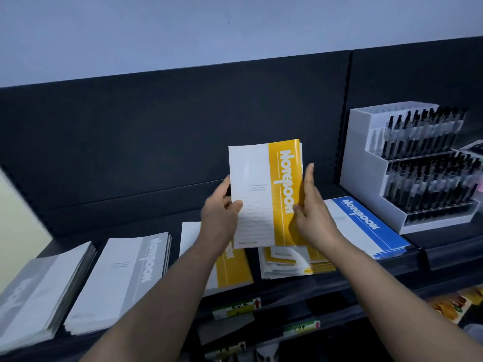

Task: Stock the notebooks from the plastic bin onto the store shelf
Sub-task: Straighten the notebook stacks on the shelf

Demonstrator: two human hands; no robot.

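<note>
- Dark back panel (156,131) runs the full width behind everything, pale wall above it.
- Store shelf (125,223) – dark deck sloping towards the front, notebooks laid flat in a row along it.
- Far L: two grey notebook stacks, one (39,291) at the edge of view & a second (122,278) just beside it, "Notebook" printed down the grey band.
- Far R: white stepped pen rack (366,163) on the shelf, tiers packed w/ black-capped pens (423,137).
- Blue notebook stack (366,226) lies flat between the rack & the centre piles.
- Two yellow stacks on the deck: a neat one (232,270) partly hidden by the L forearm, and a messier one (292,262) w/ covers fanned, directly below the hands.
- Yellow notebooks (264,194) – a thin bundle, several edges showing at top R – held upright in the air above the messy stack, off the shelf, cover facing the camera.
- Left hand (222,210) grips the bundle's L edge, thumb on the front cover, fingers behind.
- Right hand (313,212) holds the R edge, thumb on the yellow band, fingers nearly straight up along the side.
- Price tags (236,307) on the rail below, text too small to read.
</note>
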